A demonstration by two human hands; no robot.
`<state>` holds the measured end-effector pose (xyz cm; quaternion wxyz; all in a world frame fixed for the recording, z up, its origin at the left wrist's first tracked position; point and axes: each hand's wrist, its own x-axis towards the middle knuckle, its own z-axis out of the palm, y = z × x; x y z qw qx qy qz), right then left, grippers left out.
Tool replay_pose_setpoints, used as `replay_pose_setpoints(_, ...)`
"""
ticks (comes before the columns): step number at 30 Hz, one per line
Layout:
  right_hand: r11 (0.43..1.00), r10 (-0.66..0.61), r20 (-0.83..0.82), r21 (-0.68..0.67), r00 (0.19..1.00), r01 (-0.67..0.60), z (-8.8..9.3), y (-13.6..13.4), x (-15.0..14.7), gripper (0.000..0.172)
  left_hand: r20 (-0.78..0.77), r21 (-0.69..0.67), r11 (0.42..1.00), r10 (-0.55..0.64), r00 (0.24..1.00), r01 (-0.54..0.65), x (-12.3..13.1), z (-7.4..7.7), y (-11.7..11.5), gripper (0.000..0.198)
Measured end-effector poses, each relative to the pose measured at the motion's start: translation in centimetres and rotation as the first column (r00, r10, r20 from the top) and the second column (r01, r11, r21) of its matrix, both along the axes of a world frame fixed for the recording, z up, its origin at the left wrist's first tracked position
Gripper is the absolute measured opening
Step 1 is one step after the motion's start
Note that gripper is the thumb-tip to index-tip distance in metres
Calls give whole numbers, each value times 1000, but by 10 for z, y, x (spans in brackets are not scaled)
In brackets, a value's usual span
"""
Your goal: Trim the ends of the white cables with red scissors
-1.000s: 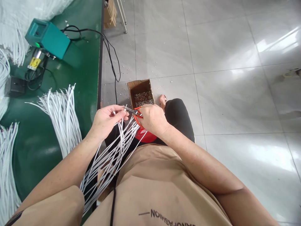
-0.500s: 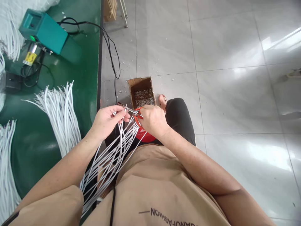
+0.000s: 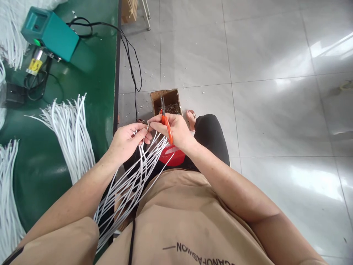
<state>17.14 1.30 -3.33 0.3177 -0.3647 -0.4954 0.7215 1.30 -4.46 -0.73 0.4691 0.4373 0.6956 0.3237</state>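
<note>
Pinching white cables (image 3: 131, 186) close behind their tips

The left hand (image 3: 128, 139) has thumb and forefinger pressed together on the white cables, whose ends stand just clear of the fingertips. The right hand (image 3: 176, 129) keeps the orange-handled pliers (image 3: 168, 127) between its fingers, nose pointing forward, with thumb and forefinger at one cable tip; whether they squeeze it or merely touch it, I cannot tell

The strands run from the left hand back alongside the beige shirt (image 3: 176, 206), near the edge of the green bench (image 3: 102, 84). They look light and springy, likely to bend in long curves, cross and slide over one another. Their smooth jackets may slip, so a hold just behind the tips seems best; the small ends are probably the delicate part

On the bench's glossy top, a cable bundle (image 3: 73, 143) fans out in pale, slender lines near a teal unit (image 3: 56, 36) with hard, flat faces. A cardboard box (image 3: 157, 96), dull brown and square-cornered, sits on polished grey tiles (image 3: 264, 114) and holds small scraps
</note>
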Motion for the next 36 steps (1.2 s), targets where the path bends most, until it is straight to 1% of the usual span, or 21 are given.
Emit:
replay_pose_setpoints(2, 1000, 7, -40, -29, 999, -8, 1, 1, -1, 11, 9, -11, 1000, 2, 1000, -2, 1, 1, 0, 12)
replay_pose_setpoints(4, 999, 12, -52, -37, 999, -14, 0, 1, -1, 11, 16, -23, 1000, 13, 1000, -12, 1, 3, 0, 13)
replay_pose_setpoints(8, 1000, 28, -18, -3, 999, -28, -1, 1, -1, 12, 44, -45, 999, 5, 999, -3, 1, 3, 1, 15)
replay_pose_setpoints(10, 1000, -3, 36, 22, 999, 2, -2, -2, -5, 9, 42, -45, 999, -4, 999, 6, 1, 2, 1, 15)
replay_pose_setpoints(13, 995, -98, 110, 20, 989, 96, -1, -8, -12, 8, -18, -18, 999, 30, 999, -30, 0, 2, 0, 13)
replay_pose_setpoints(14, 994, -111, 109, -8, 988, 112, -1, -10, -13, 8, -46, -6, 999, 45, 998, -46, 0, 2, 0, 14)
replay_pose_setpoints(16, 987, -106, 53, -112, 993, 111, 0, -11, -15, 9, -99, 12, 998, 61, 993, -60, 0, 4, -1, 13)
replay_pose_setpoints(19, 951, -152, -64, -280, 986, 128, 0, -9, -13, 21, -145, 7, 999, 51, 988, -51, 3, 7, 0, 11)
replay_pose_setpoints(21, 938, -174, -103, -321, 979, 133, -1, -7, -10, 17, -149, -6, 999, 43, 988, -44, 4, 8, 0, 14)
replay_pose_setpoints(23, 943, -155, -131, -314, 979, 107, -2, -7, -10, 10, -133, -10, 999, 35, 990, -37, 4, 7, 1, 16)
replay_pose_setpoints(27, 963, -106, -191, -263, 976, 53, -5, -9, -12, 11, -84, -7, 1000, 15, 996, -16, 2, 4, 1, 14)
replay_pose_setpoints(31, 982, -80, -111, -177, 991, 59, -7, -6, -11, 11, -28, -28, 1000, 12, 1000, -13, 1, 0, 1, 15)
replay_pose_setpoints(33, 991, -43, -79, -132, 996, 32, -7, -3, -8, 12, 30, -47, 999, 15, 999, -14, 0, -1, 1, 15)
replay_pose_setpoints(36, 997, 21, -95, -78, 995, -29, -6, 2, -4, 11, 174, -74, 997, 7, 985, 6, 1, 1, 1, 16)
